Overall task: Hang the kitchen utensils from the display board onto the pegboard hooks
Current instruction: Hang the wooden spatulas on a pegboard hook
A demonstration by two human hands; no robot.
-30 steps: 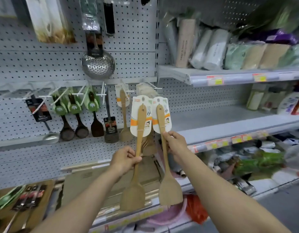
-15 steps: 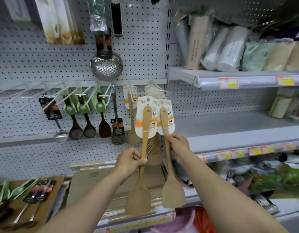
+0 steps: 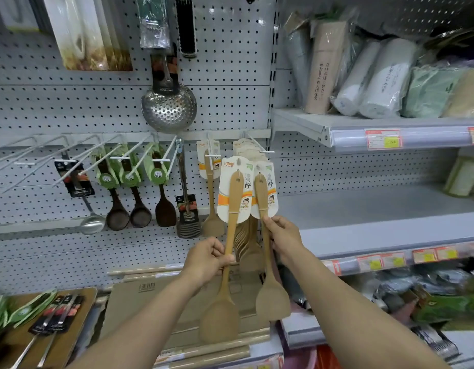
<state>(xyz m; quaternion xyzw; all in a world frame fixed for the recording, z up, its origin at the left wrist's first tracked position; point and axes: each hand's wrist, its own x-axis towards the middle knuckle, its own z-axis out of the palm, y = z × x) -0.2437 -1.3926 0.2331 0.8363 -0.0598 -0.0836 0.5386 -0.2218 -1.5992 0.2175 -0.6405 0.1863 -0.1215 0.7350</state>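
Here we hold two wooden spatulas upright before the pegboard point(image 3: 230, 102), blades down. Our left hand point(image 3: 208, 258) clenches the handle of the left spatula point(image 3: 232, 222); our right hand point(image 3: 282, 237) pinches the right spatula point(image 3: 265, 235) just below its card. Both card tops sit near the hook point(image 3: 257, 145), right of the hung spatula point(image 3: 210, 201).

Two bare forearms, no sleeves in view; left hand point(image 3: 208, 258), right hand point(image 3: 284, 239) (ringless)
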